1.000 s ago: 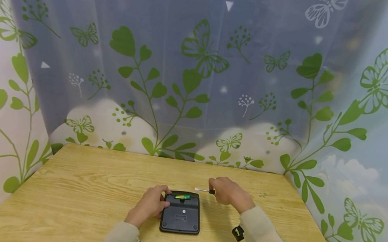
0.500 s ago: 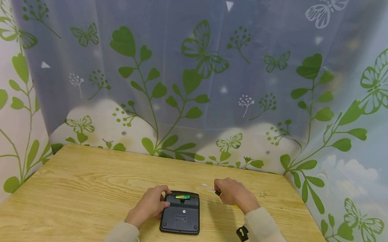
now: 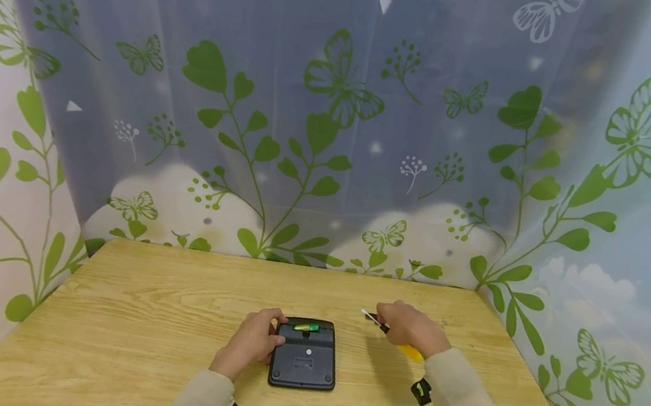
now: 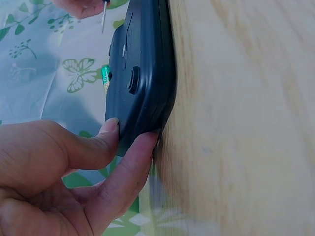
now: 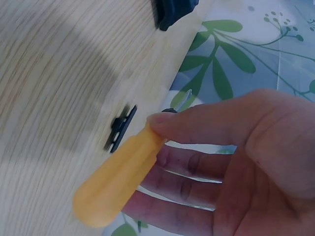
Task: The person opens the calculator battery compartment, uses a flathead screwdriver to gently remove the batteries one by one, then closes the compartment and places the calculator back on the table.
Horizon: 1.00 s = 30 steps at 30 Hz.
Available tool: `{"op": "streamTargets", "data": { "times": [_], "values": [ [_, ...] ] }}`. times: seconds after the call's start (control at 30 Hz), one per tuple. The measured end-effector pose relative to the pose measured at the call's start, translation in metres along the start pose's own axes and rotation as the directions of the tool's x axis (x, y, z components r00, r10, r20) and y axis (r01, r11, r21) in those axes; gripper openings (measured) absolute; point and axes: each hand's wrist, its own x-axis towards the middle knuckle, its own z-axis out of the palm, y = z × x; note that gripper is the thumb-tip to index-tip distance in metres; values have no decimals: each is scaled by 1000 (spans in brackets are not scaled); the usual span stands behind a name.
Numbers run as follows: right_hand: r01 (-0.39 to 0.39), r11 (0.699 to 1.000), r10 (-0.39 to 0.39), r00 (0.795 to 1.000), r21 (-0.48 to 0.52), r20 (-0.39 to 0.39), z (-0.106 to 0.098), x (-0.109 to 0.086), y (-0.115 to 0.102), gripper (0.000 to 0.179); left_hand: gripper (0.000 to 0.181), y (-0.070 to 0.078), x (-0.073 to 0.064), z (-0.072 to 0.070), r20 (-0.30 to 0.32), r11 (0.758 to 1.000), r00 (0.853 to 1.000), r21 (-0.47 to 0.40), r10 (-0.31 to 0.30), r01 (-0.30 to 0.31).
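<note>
A black calculator (image 3: 302,368) lies back side up on the wooden table. In its uncovered compartment near the far edge sits a green and yellow battery (image 3: 306,327). My left hand (image 3: 249,344) pinches the calculator's left far corner, thumb on the back face and fingers along the side. To the right, my right hand (image 3: 412,327) grips a screwdriver (image 5: 115,182) by its yellow handle, the metal blade pointing away to the left. Below that hand, a small black battery cover (image 5: 120,129) lies on the table, partly hidden behind the screwdriver in the head view.
The wooden table (image 3: 165,319) reaches back to a patterned curtain (image 3: 250,119) with butterflies and leaves. Similar patterned sheets hang at the left and right. Black wrist cameras (image 3: 421,391) sit at both sleeves.
My right hand has moved right with the screwdriver, away from the calculator, and the blade has turned more outward. The battery cover has come into view beside it. The left hand stays in place.
</note>
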Motion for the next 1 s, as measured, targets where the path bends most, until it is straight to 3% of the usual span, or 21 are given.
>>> {"op": "streamTargets", "data": {
  "times": [0.23, 0.53, 1.0],
  "values": [
    [-73, 997, 71, 996, 39, 47, 0, -9, 16, 26, 29, -1, 1, 1, 4, 1000, 1000, -13, -5, 5],
    [-161, 984, 155, 984, 70, 83, 1, -12, 33, 19, 29, -2, 1, 2, 2, 1000, 1000, -9, -6, 6],
    [-200, 975, 193, 978, 92, 79, 5, -21, 69, 26, 28, -2, 1, 0, 1, 1000, 1000, 1, 7, -7]
  ]
}}
